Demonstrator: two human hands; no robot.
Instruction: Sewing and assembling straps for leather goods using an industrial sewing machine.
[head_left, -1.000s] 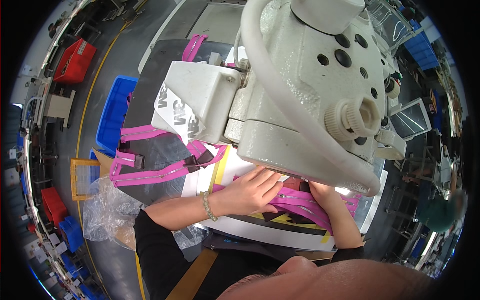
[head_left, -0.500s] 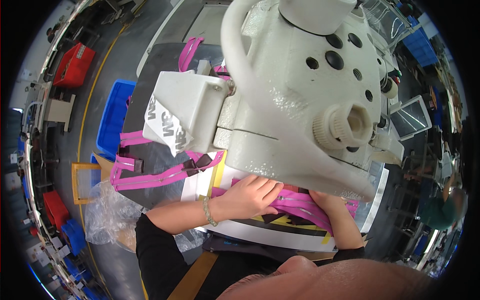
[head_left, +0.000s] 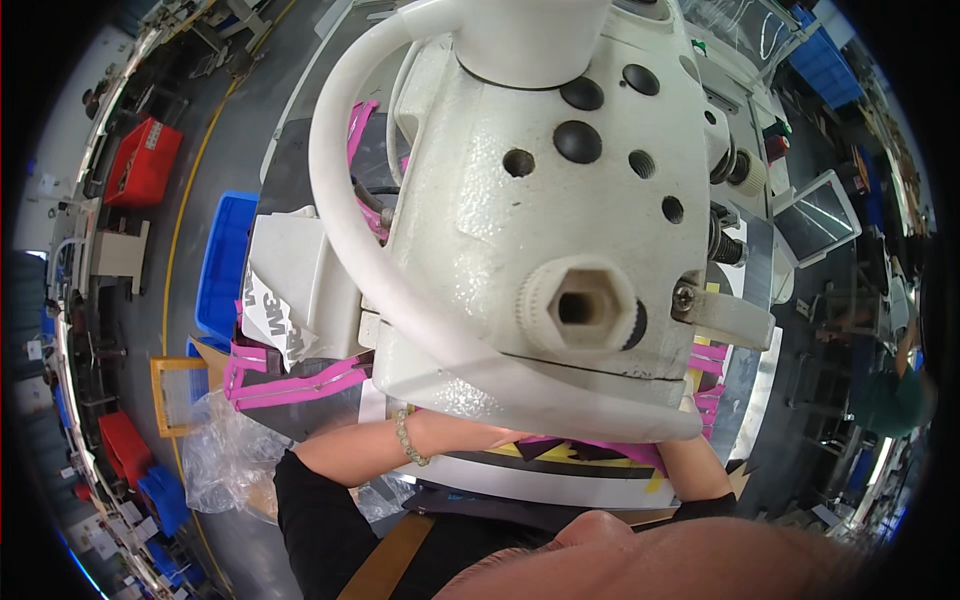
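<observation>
A large white sewing machine head [head_left: 460, 230] fills the middle of the view and hides much of the work under it. My left hand [head_left: 468, 432] reaches in beneath its front edge from the left, fingers out of sight. Deep under the right front corner is my right hand [head_left: 690, 425], also mostly covered. Pink zipper strips [head_left: 635, 454] with dark pieces show between my wrists, over a white plate with yellow tape. More pink fabric [head_left: 708, 400] sticks out past my right hand. Whether either hand grips the cloth is hidden.
Left of the machine, a pink zipper loop [head_left: 300, 388] lies on the dark table. Beyond that edge are a blue bin [head_left: 215, 300], clear plastic wrap [head_left: 225, 460] and a yellow-framed crate [head_left: 172, 395]. A tilted panel [head_left: 818, 222] stands at right.
My view has shifted, so the machine appears lower and farther left and now covers both hands' fingers. My hands have gone farther beneath it relative to what shows.
</observation>
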